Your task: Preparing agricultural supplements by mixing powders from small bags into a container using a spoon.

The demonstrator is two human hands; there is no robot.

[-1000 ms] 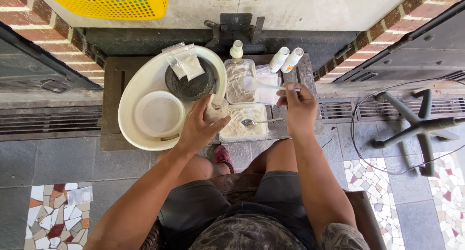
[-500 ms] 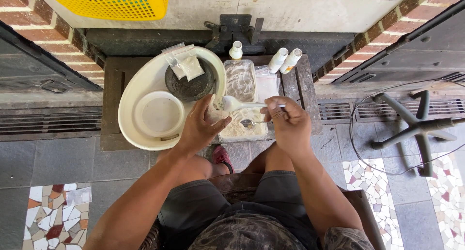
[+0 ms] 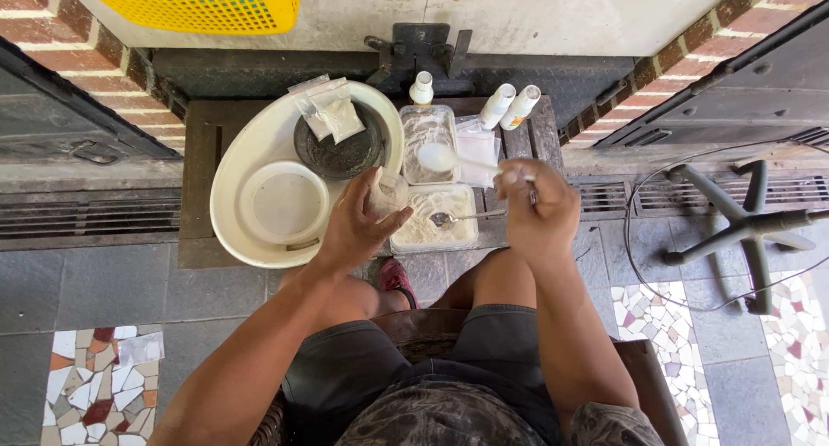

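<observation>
Head view, looking straight down on a seated person in dark shorts. The left hand (image 3: 358, 230) is curled around a small clear cup (image 3: 389, 191), gripping it at the near edge of the surface (image 3: 197, 144), just left of a tub (image 3: 434, 219). The right hand (image 3: 540, 206) is closed on the handle of a white spoon (image 3: 440, 158), whose bowl, heaped with white powder, hangs above the gap between the two tubs, right of the cup.

The surface is a low dark wooden bench set against a far wall. On its left lies a big cream basin (image 3: 237, 165) holding a white lid (image 3: 283, 202), a dark bowl (image 3: 338, 144) and small clear bags (image 3: 328, 109) of powder that rest across the bowl's far rim. Right of the basin stand two clear tubs of pale powder, one far (image 3: 429, 128), the near one with a metal spoon (image 3: 449, 218) lying in it. Three white bottles (image 3: 509, 107) lie or stand at the far right end.

Around it: a grey tiled floor (image 3: 78, 299) with mosaic patches, drain grates to left and right, brick walls (image 3: 60, 31), a yellow mesh crate (image 3: 203, 1) at the far side, and a fan stand (image 3: 747, 230) with a cable at right. A red shoe (image 3: 397, 278) shows between the knees.
</observation>
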